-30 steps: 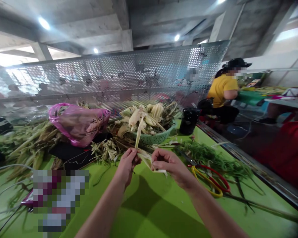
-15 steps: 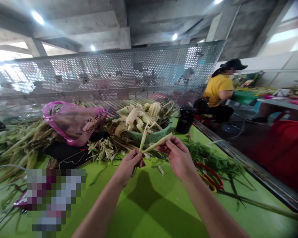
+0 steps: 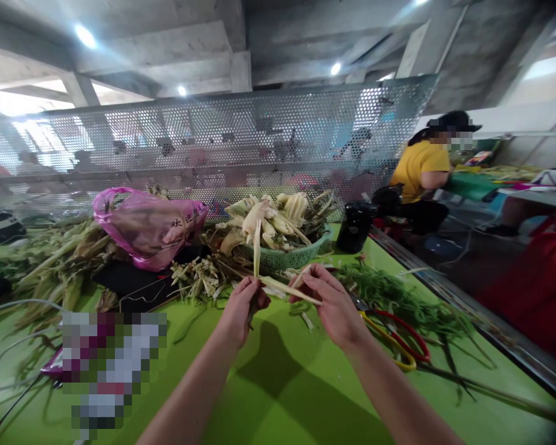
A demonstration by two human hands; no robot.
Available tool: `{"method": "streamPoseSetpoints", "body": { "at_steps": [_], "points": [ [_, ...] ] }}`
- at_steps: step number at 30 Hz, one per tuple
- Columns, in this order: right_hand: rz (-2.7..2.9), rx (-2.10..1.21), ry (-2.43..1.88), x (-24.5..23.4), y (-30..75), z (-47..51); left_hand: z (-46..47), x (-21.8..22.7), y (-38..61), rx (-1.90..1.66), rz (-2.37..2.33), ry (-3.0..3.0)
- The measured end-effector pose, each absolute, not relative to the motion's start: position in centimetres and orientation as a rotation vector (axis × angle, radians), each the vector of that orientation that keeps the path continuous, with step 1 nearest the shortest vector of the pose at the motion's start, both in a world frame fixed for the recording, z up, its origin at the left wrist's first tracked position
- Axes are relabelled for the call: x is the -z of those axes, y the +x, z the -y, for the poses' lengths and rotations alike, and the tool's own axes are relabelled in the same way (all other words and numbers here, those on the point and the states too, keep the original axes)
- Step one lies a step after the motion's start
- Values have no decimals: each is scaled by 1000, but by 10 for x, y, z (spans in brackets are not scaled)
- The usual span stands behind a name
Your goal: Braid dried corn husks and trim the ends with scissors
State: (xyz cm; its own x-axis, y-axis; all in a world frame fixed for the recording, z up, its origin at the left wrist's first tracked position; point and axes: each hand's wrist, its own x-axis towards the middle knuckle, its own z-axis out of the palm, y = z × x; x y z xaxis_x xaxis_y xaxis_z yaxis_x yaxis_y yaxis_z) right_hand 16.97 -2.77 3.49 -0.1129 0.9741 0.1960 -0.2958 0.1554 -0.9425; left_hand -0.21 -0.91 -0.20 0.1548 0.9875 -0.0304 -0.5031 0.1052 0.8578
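Observation:
My left hand point(image 3: 241, 312) is closed, pinching the lower ends of pale dried corn husk strips point(image 3: 257, 252). One strip stands upright from its fingertips, and another husk strip point(image 3: 290, 289) slants to the right, across the front of my right fingers. My right hand point(image 3: 332, 304) is closed too, with a short folded husk piece point(image 3: 300, 276) between thumb and fingers. Whether that piece joins the slanting strip, I cannot tell. Behind the hands, a green plastic basket point(image 3: 296, 258) holds a heap of husks point(image 3: 264, 216). Scissors point(image 3: 405, 364) with red and yellow handles lie right of my right hand.
On the green table point(image 3: 204, 371) lie a pink plastic bag point(image 3: 151, 228), loose husks point(image 3: 65, 259), cut husk bits point(image 3: 199, 279) and green strands point(image 3: 398, 290). A black container point(image 3: 354, 227) stands by the basket. A perforated metal screen point(image 3: 204, 148) rises behind. Someone in yellow point(image 3: 424, 167) sits at right.
The right-hand strip, slanting up to the right before, now slants down to the right. The left hand's other strip stands straighter. My right fingers now pinch a folded piece. The view has shifted slightly.

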Motion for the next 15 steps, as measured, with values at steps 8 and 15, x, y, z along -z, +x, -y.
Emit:
{"method": "streamPoseSetpoints", "body": {
  "at_steps": [8,15],
  "points": [
    [1392,-1534,-732,-40,169,33,9,2,-4,-1284,-791,797],
    [1485,-1424,-785,-45,167,37,14,2,-1,-1224,-849,982]
  ]
}}
